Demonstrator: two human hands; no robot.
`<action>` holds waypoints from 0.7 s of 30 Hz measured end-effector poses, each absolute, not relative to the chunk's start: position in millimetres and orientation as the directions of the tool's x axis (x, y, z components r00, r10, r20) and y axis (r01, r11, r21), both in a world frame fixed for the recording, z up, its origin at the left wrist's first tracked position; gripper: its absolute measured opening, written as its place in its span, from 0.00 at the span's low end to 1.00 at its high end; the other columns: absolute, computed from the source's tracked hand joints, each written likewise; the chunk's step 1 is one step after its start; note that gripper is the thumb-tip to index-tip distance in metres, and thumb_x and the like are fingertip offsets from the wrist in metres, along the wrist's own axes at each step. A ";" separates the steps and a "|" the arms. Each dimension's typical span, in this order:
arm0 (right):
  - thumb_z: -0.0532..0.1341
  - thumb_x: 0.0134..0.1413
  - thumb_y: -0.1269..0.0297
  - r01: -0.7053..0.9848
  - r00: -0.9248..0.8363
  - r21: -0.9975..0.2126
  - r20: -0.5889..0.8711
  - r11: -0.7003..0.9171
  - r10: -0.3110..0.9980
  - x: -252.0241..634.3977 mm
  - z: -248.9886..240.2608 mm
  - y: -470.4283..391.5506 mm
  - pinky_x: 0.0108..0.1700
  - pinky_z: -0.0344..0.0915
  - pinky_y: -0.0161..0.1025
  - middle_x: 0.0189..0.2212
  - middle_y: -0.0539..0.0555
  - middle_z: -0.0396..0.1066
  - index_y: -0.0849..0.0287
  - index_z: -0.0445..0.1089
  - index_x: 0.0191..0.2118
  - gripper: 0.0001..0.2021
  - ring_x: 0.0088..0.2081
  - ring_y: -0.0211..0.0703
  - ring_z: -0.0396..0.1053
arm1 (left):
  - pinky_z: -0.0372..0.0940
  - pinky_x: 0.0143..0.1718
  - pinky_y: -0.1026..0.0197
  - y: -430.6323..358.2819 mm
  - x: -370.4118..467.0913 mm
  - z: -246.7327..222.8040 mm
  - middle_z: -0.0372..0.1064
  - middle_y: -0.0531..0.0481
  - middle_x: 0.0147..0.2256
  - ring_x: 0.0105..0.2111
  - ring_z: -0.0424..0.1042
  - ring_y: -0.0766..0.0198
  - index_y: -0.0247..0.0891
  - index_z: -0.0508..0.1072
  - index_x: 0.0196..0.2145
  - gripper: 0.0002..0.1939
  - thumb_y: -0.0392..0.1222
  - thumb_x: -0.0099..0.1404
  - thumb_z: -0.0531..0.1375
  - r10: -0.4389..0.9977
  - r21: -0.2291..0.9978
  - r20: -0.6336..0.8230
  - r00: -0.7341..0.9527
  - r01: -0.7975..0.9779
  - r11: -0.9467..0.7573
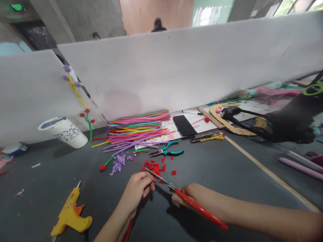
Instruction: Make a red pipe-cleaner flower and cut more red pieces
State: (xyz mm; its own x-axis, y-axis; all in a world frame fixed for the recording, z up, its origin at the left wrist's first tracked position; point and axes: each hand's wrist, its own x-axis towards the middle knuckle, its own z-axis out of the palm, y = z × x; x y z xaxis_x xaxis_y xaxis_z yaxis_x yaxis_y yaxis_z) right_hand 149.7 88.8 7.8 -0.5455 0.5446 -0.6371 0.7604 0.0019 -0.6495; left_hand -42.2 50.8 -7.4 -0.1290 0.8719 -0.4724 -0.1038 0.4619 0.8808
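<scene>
Red-handled scissors [199,206] are held in my right hand [193,195], their blades pointing left toward my left hand [141,186]. The fingers of my left hand are pinched together near the blade tips, and a red pipe cleaner [129,230] hangs below that wrist. A small pile of cut red pieces [155,167] lies on the dark table just beyond both hands. Purple cut pieces [118,164] are heaped to the left of it. Teal-handled pliers [168,150] rest behind the red pile.
A yellow glue gun [72,215] lies at the lower left, a white cup [67,132] behind it. Colourful pipe cleaners [136,131], a black phone [184,125] and a yellow cutter [208,137] lie along the white divider [151,74]. Dark equipment [285,114] stands right.
</scene>
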 end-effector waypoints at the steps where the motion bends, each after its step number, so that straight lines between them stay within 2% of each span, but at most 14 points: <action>1: 0.55 0.50 0.48 0.771 -0.531 -0.637 -0.650 -0.010 0.543 147.4 8.4 91.0 0.19 0.44 0.33 0.14 0.44 0.49 0.58 0.54 0.17 0.22 0.16 0.30 0.44 | 0.38 0.15 0.68 52.4 -42.4 -10.0 0.64 0.54 0.14 0.11 0.47 0.77 0.32 0.71 0.21 0.09 0.41 0.49 0.56 0.865 0.872 -0.488 -0.119 -0.117 0.476; 7: 0.52 0.55 0.52 0.848 -0.428 -0.520 -0.784 -0.099 0.451 131.9 25.5 103.9 0.14 0.44 0.31 0.07 0.44 0.49 0.58 0.53 0.12 0.25 0.09 0.29 0.45 | 0.32 0.15 0.68 62.8 -46.0 -24.0 0.60 0.57 0.14 0.10 0.42 0.79 0.32 0.69 0.20 0.08 0.40 0.47 0.57 0.822 0.816 -0.567 -0.056 -0.173 0.552; 12: 0.53 0.51 0.45 0.862 -0.382 -0.481 -0.826 -0.164 0.416 134.7 23.7 108.0 0.10 0.50 0.32 0.05 0.44 0.50 0.57 0.57 0.14 0.24 0.07 0.33 0.50 | 0.33 0.15 0.68 63.4 -50.1 -26.6 0.60 0.56 0.15 0.10 0.43 0.79 0.31 0.69 0.21 0.08 0.41 0.47 0.58 0.819 0.808 -0.574 -0.030 -0.183 0.560; 14: 0.52 0.51 0.44 0.819 -0.429 -0.543 -0.793 -0.183 0.433 138.8 19.4 109.4 0.10 0.52 0.31 0.05 0.44 0.50 0.57 0.58 0.15 0.24 0.07 0.33 0.50 | 0.34 0.14 0.68 59.4 -50.1 -25.1 0.60 0.57 0.15 0.10 0.43 0.79 0.32 0.69 0.22 0.09 0.42 0.48 0.58 0.830 0.819 -0.557 -0.022 -0.180 0.544; 16: 0.51 0.53 0.47 0.730 -0.498 -0.651 -0.715 -0.207 0.491 140.5 15.9 110.1 0.10 0.52 0.31 0.06 0.43 0.50 0.58 0.59 0.17 0.22 0.07 0.32 0.51 | 0.35 0.14 0.68 53.7 -47.8 -22.6 0.60 0.58 0.15 0.10 0.44 0.78 0.33 0.69 0.23 0.10 0.45 0.50 0.58 0.846 0.836 -0.532 -0.019 -0.170 0.522; 21: 0.53 0.50 0.65 0.579 -0.550 -0.798 -0.532 -0.164 0.645 126.6 11.2 105.6 0.13 0.51 0.28 0.07 0.42 0.52 0.58 0.60 0.21 0.09 0.10 0.32 0.53 | 0.38 0.14 0.68 40.3 -35.0 -13.1 0.64 0.55 0.16 0.11 0.50 0.76 0.32 0.71 0.25 0.16 0.51 0.51 0.60 0.871 0.866 -0.491 0.012 -0.101 0.490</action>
State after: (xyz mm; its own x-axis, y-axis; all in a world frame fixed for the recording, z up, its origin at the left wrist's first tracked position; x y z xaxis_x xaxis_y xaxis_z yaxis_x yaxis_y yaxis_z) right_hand 126.6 105.6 11.2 -0.5495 0.6446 -0.5315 0.5794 -0.1643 -0.7983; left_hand -35.0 40.3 -13.1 0.0122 0.8708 -0.4914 -0.1011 0.4900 0.8658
